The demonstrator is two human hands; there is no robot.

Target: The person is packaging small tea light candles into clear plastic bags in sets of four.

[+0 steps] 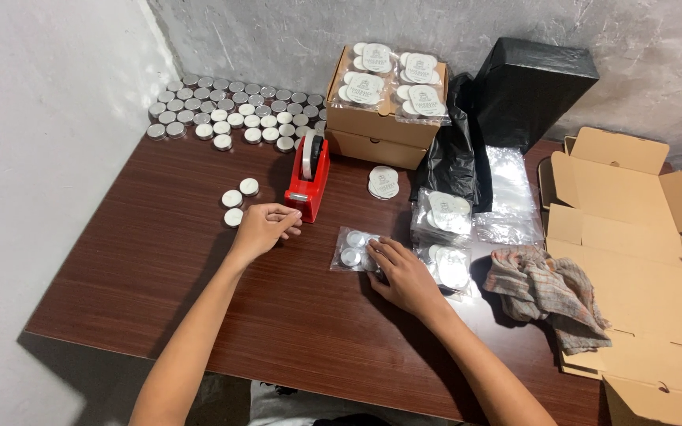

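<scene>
The left hand [264, 229] pinches something small between thumb and fingertips, likely a strip of tape, just in front of the red tape dispenser [309, 177]. The right hand [404, 276] lies flat, fingers pressing a clear bag of round tins [354, 250] to the table [159, 260]. The bag lies to the right of the left hand, between both hands, nearer the right one

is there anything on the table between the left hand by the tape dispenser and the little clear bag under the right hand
Nothing visible. Bare table lies between the left hand and the clear bag. The red tape dispenser sits just behind that gap, not in it. The right hand rests on the bag's near edge.
</scene>
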